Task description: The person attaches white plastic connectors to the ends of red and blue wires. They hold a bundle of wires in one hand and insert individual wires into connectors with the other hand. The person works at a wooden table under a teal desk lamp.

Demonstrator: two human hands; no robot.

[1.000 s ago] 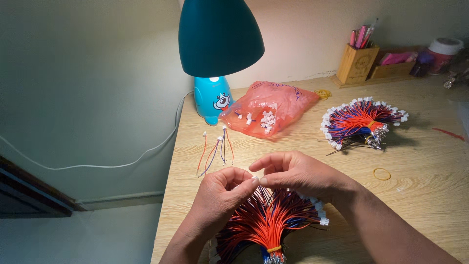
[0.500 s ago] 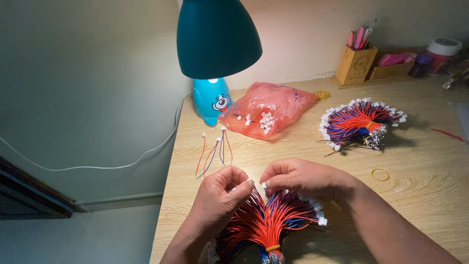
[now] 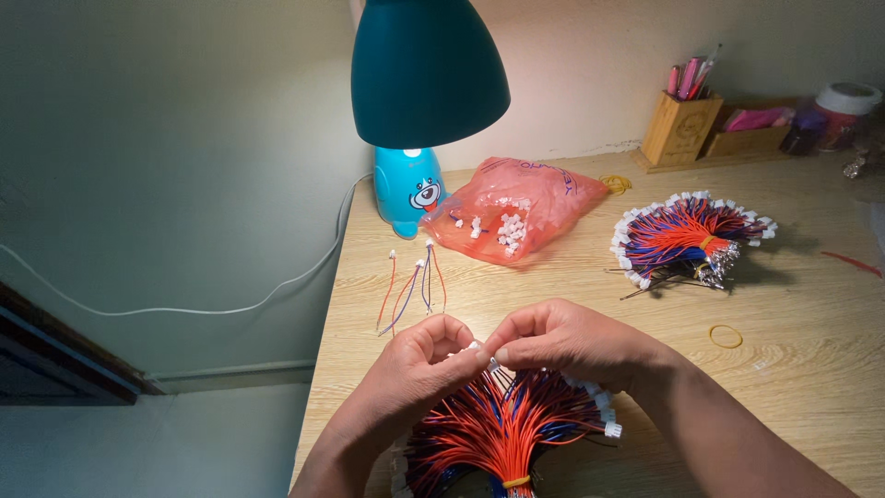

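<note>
From the head camera, a fanned bundle of wires [image 3: 502,433], red, orange and blue with small white plugs at the tips, lies on the wooden bench [image 3: 811,387] at its near edge, well in front of the lamp [image 3: 419,92]. Above the bundle, the left hand [image 3: 415,369] and the right hand [image 3: 562,346] meet fingertip to fingertip, both pinched on one small white plug [image 3: 481,351] at the end of a wire.

The wires look thin, light and limp, so a single one would sag if held mid-length; the hard plug at the tip seems the surest place to grip. The plug is tiny and probably slips easily.

Right of the lamp lie a pink bag [image 3: 516,207] of loose plugs and a second bundle [image 3: 687,240]; a few loose wires [image 3: 415,281] lie just in front of the lamp's base.
</note>
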